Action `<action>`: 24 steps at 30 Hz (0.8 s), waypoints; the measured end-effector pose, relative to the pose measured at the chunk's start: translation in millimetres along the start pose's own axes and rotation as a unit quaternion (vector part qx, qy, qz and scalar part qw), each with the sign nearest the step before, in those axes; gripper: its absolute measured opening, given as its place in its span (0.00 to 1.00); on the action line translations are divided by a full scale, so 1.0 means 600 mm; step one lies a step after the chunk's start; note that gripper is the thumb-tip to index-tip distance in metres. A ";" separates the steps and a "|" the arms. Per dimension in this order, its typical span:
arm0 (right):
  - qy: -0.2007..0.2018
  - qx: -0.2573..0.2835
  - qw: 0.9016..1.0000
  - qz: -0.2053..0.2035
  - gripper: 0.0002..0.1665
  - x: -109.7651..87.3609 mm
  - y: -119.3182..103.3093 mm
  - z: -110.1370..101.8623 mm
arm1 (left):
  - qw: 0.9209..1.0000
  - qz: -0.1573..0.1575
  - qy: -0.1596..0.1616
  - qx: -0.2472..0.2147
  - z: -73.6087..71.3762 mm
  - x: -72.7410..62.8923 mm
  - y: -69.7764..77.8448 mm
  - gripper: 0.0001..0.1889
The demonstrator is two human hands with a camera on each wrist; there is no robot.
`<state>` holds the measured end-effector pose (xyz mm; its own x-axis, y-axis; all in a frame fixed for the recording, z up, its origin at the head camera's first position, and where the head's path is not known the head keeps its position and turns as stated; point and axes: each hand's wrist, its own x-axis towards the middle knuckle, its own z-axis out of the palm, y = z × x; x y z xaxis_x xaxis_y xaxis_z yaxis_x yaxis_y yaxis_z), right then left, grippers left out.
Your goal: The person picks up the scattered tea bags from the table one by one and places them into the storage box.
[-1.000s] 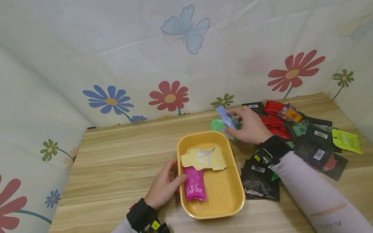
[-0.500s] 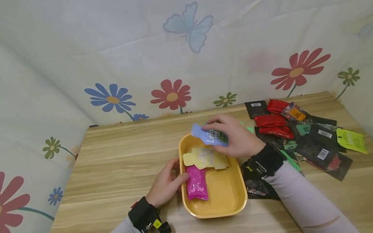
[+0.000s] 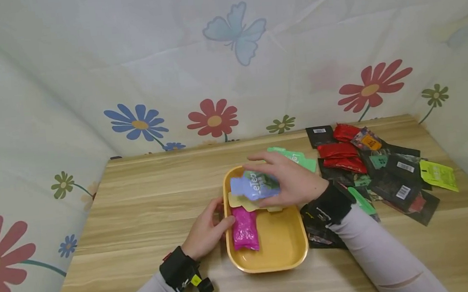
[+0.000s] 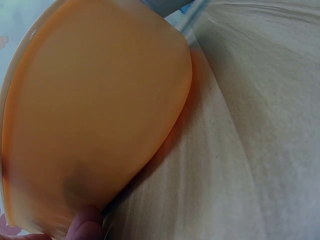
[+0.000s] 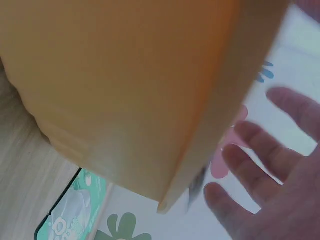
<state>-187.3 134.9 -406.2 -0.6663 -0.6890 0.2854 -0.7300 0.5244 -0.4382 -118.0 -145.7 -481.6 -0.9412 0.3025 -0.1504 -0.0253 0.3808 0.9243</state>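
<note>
My left hand (image 3: 204,232) holds the left rim of a yellow plastic tub (image 3: 282,241), thumb over the edge and fingers along the outside. In the left wrist view the tub's wall (image 4: 100,100) fills much of the picture, with fingertips at its lower edge. Over the tub's far half is my right hand (image 3: 299,177); its fingers (image 5: 255,180) are spread apart in the right wrist view. A blue pouch lettered LeTea (image 3: 258,185) lies below those fingers, overlapping a pale yellow bottle-shaped pouch (image 3: 239,202). In front of these sits a shiny magenta packet (image 3: 245,228).
Green pouches (image 3: 302,159) lie behind the tub. Several black packets (image 3: 399,178), red packets (image 3: 341,155) and a lime packet (image 3: 439,175) are heaped on the wooden table (image 3: 150,190) at right. A flower-printed cloth (image 3: 161,78) rises behind the table.
My right hand has brought the blue pouch from behind the tub leftward and down into it, and its fingers have spread off the pouch. The left hand stays at the rim.
</note>
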 end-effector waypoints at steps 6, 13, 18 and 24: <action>-0.012 0.013 0.999 0.042 0.59 -0.009 0.018 -0.021 | 1.000 0.000 0.000 -0.001 0.000 0.000 0.001 0.31; 0.035 0.018 0.995 0.090 0.47 -0.030 0.070 -0.048 | 1.000 0.000 0.000 -0.003 0.001 0.000 0.000 0.31; 0.040 -0.013 0.991 0.126 0.43 -0.043 0.108 -0.048 | 1.000 -0.002 -0.001 -0.002 0.000 0.000 0.002 0.31; 0.005 -0.045 0.984 0.174 0.43 -0.051 0.140 -0.031 | 1.000 -0.002 0.000 -0.002 0.001 -0.001 0.004 0.30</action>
<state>-231.1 209.6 -436.0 -0.8790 -0.4558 0.1399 -0.4683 0.7701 -0.4332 -117.3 -144.5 -479.4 -0.9411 0.3012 -0.1536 -0.0300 0.3780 0.9253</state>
